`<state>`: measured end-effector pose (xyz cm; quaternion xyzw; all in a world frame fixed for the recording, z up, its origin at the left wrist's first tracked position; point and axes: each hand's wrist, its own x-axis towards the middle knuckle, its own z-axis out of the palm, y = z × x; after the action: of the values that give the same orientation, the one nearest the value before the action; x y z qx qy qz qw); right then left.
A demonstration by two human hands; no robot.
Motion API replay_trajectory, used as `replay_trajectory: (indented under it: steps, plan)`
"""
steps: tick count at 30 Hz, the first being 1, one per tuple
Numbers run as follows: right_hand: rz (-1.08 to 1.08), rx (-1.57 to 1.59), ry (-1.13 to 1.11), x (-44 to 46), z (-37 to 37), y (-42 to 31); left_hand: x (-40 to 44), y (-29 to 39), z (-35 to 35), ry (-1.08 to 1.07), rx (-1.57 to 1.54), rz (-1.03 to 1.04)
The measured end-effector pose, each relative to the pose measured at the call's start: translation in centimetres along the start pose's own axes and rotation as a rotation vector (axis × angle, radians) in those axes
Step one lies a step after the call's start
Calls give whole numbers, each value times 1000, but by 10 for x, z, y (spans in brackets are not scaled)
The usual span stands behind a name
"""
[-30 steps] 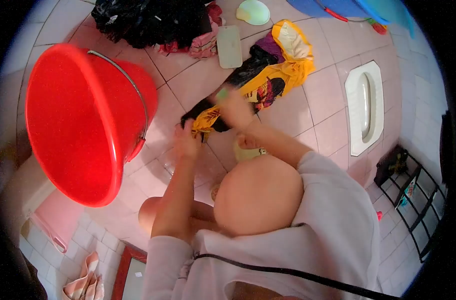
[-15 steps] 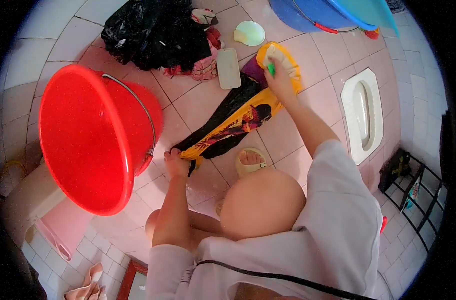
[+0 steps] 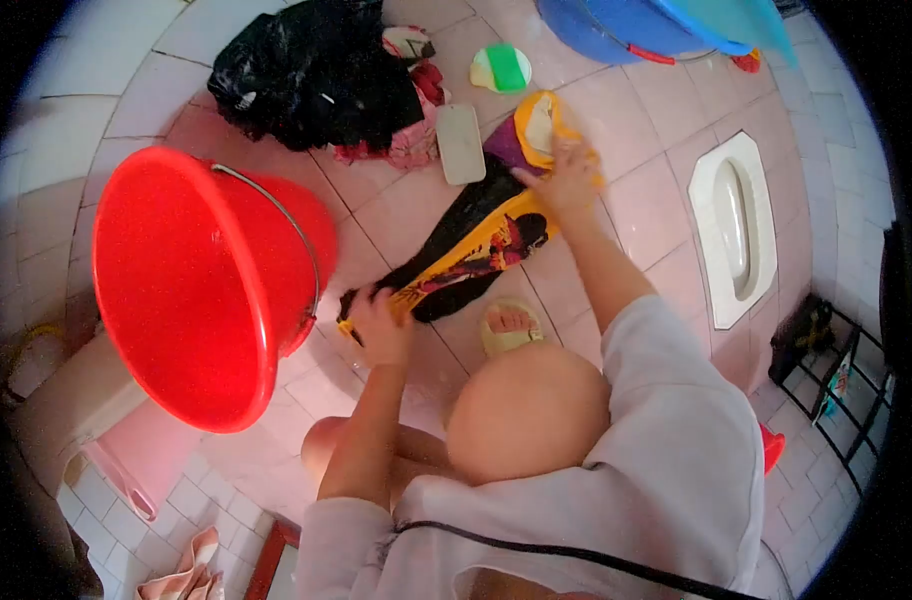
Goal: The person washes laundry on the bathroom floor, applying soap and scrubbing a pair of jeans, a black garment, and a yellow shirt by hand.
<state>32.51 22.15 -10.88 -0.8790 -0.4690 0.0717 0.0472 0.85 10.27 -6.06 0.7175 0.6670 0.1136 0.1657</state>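
Observation:
A wet yellow, black and purple garment (image 3: 476,240) lies stretched diagonally on the pink floor tiles. My left hand (image 3: 381,325) rests on its lower left end, fingers apart. On the upper right end, by the yellow and white part, lies my right hand (image 3: 564,180) with its fingers spread. A green brush or block (image 3: 507,68), too small to tell which, sits on a pale round dish (image 3: 483,74) beyond the garment. Beside the garment is a pale rectangular tray (image 3: 461,145).
A large red bucket (image 3: 181,290) leans open toward me at the left. Black cloth or plastic (image 3: 311,75) and pink cloth (image 3: 413,140) lie at the back. A blue bucket (image 3: 596,30) stands at the back right, a squat toilet (image 3: 736,230) and black rack (image 3: 841,385) at the right.
My right hand has let go of the green item, which now sits on the round dish, and has opened on the garment. My left hand has shifted slightly right and loosened its hold.

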Motion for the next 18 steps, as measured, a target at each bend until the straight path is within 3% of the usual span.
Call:
replay_trajectory:
  steps: [1, 3, 4, 5, 7, 8, 10, 13, 14, 15, 16, 17, 18]
  plan:
    - [-180, 11, 64, -18, 9, 2, 0, 6, 15, -65, -134, 49]
    - [-404, 309, -95, -39, 36, 9, 11, 41, 32, -595, -734, -475]
    - [-359, 423, -296, -54, 22, -3, 12, 48, 53, -761, -1007, -813]
    - [-360, 427, -291, -67, 13, -7, 12, 53, 72, -915, -1270, -1158]
    - [-669, 840, -295, -91, -3, -18, 32, 89, 42, -1065, -1639, -1466]
    - [-675, 848, -298, -104, -21, -27, 36, 90, 36, -1052, -1640, -1467]
    - [-790, 1029, -519, -125, -70, -45, 43, 92, 28, -952, -1940, -1211]
    - [-903, 929, -516, -149, -97, -62, 55, 92, 28, -788, -2316, -770]
    - [-963, 881, -474, -152, -94, -63, 62, 83, 56, -794, -2308, -772]
    - [-958, 888, -470, -149, -84, -65, 68, 62, 109, -844, -2604, -470]
    - [-784, 849, -407, -138, -69, -69, 68, 47, 139, -878, -2869, -117]
    - [-611, 804, -344, -125, -59, -72, 71, 61, 111, -884, -2865, -118]
    - [-609, 803, -340, -111, -55, -76, 78, 88, 63, -690, -2582, -618]
